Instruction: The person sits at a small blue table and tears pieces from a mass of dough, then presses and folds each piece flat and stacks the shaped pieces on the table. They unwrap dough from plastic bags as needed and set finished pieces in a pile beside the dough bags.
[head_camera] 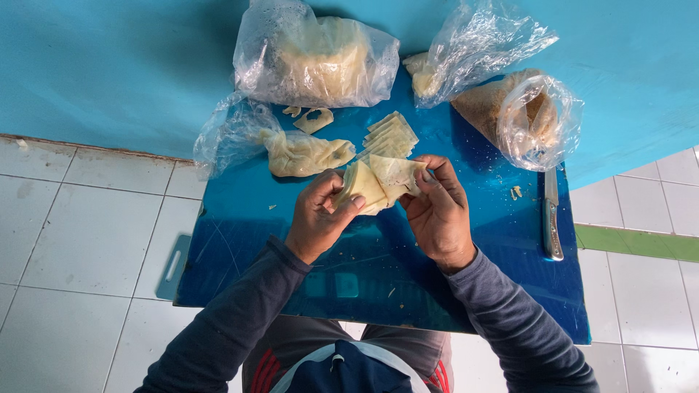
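Observation:
My left hand (320, 215) and my right hand (437, 211) together hold a stack of thin pale-yellow dough sheets (378, 182) just above a blue board (378, 284). The left fingers pinch the folded left side; the right fingers grip the speckled right sheet. Behind the hands lies a fanned pile of similar cut sheets (392, 135). A crumpled lump of dough (302, 154) lies to the left of the hands on an open plastic bag.
A clear bag of pale dough (320, 62) stands at the back, a second bag (473, 47) to its right, and a bag of brownish filling (520, 109) at the far right. A knife (552, 211) lies on the board's right side. White floor tiles surround the board.

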Demonstrator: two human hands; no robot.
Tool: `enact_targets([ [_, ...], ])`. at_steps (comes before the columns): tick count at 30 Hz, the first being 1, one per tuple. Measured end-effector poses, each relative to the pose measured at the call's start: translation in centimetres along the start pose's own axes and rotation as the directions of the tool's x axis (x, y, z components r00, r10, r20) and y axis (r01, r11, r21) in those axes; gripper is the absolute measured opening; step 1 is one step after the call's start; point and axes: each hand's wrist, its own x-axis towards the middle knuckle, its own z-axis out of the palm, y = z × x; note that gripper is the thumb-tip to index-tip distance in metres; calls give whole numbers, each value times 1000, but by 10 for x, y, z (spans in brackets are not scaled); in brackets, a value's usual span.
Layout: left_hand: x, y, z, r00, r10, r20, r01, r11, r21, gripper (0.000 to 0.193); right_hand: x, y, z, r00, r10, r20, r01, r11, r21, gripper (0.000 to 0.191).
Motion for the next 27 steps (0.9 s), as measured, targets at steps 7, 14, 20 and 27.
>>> enact_targets([
  [7, 0, 2, 1, 994, -104, -22, 102, 993, -58, 19, 1, -1, 4, 996, -14, 90, 27, 988, -151, 32],
  [14, 10, 12, -4, 950, -268, -159, 191, 904, -383, 26, 4, -24, -3, 997, 4, 80, 4, 996, -93, 21],
  [20, 6, 2, -4, 945, -321, 68, 327, 904, -276, 25, -8, -27, -1, 981, 71, 183, -50, 992, -118, 23],
  [27, 2, -2, -2, 937, -179, 299, 266, 922, -282, 30, 1, -16, 6, 997, -16, 75, 30, 981, -193, 31],
])
